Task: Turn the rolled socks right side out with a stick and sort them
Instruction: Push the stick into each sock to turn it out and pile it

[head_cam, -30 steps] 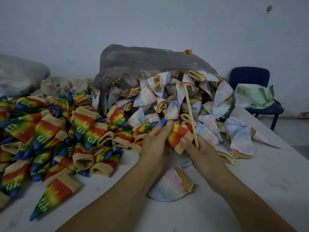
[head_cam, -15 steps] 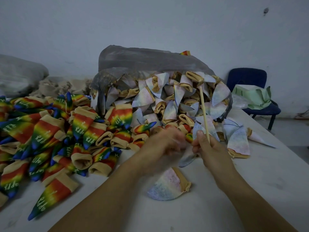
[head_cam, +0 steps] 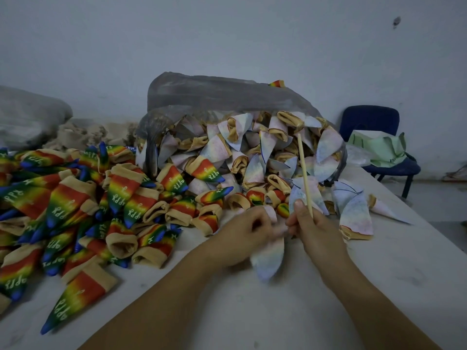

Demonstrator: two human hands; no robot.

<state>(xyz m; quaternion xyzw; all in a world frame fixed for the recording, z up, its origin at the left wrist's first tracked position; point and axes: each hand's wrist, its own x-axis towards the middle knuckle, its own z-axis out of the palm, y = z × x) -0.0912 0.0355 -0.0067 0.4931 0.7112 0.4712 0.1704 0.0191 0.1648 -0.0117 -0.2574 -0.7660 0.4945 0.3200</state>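
Note:
My right hand point(head_cam: 312, 231) grips a thin wooden stick point(head_cam: 304, 173) that points up and slightly left. My left hand point(head_cam: 242, 233) has its fingers curled on a pale inside-out sock point(head_cam: 269, 258), which hangs blurred between the two hands just above the table. A heap of pale inside-out socks point(head_cam: 247, 157) spills from a grey plastic bag point(head_cam: 217, 94) behind my hands. A pile of bright rainbow socks point(head_cam: 75, 205) marked with white letters covers the table's left side.
The white table point(head_cam: 379, 274) runs to an edge at the right. A blue chair point(head_cam: 371, 137) with green cloth on it stands beyond that edge. Another grey bag point(head_cam: 27, 117) and beige cloth lie at the back left by the wall.
The rainbow sock that both hands held a second ago now lies on the heap. My left hand has picked the pale sock up from the table. The stick has swung more upright.

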